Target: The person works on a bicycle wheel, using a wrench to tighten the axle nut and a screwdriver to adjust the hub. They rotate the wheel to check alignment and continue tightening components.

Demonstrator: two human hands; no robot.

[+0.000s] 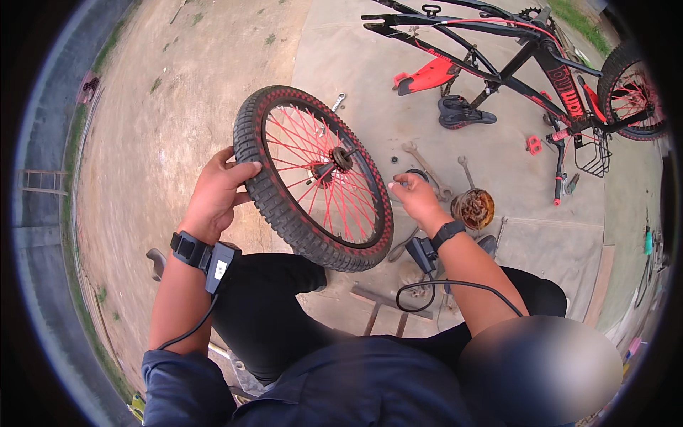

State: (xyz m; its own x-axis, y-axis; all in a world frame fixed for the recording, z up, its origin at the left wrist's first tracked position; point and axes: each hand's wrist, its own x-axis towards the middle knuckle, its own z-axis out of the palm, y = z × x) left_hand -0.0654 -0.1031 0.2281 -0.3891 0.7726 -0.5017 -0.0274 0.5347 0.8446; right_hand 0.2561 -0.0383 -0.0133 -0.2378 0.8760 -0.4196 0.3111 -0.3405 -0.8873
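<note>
A bicycle wheel (276, 192) with a knobby black tyre, red-patterned sidewall and red spokes is tilted up in front of me. My left hand (215, 191) grips its tyre on the left side, thumb on top. At the hub (332, 166), a sprocket and a protruding axle show. Close by the tyre's right side is my right hand (421, 202), its thumb and forefinger pinched together. What sits in that pinch, if anything, is too small to make out. Just behind these fingers lies a dark round thing, partly hidden.
A black-and-red bicycle frame (523, 64) lies at the far right, near a saddle (462, 112) and a red pedal (533, 145). Wrenches (430, 173) and a tin of brown grease (473, 209) are beyond my right hand. Another wrench (339, 102) lies behind the wheel.
</note>
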